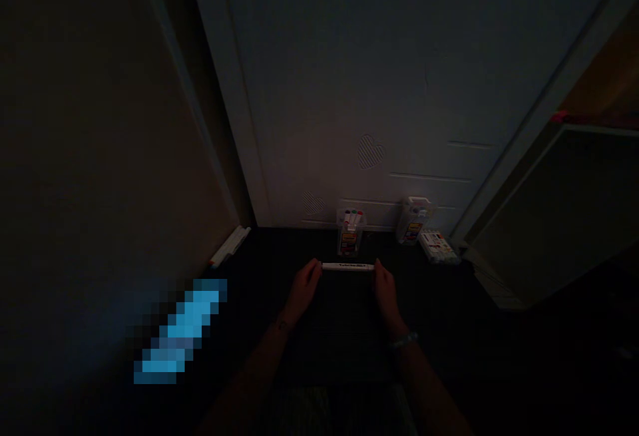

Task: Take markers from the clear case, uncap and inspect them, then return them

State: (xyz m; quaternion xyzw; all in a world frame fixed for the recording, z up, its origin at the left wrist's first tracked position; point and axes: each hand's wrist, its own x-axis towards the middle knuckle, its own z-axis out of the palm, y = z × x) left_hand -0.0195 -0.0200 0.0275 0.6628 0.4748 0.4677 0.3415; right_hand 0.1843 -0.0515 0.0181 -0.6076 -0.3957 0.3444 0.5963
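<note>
Between my two hands a white marker pen lies level, with dark print along its barrel. My left hand pinches its left end, and my right hand pinches the right end. Just beyond the marker stands a clear plastic case with a yellow and dark label. A few white markers with dark, green and red ends poke up inside it. The scene is very dim, so the fingertips are hard to make out.
A second clear case stands at the back right, beside a white box with a coloured print. Some white markers lie at the left by the wall. A glowing pixelated screen is nearer on the left. A pale panel with hearts rises behind the dark table.
</note>
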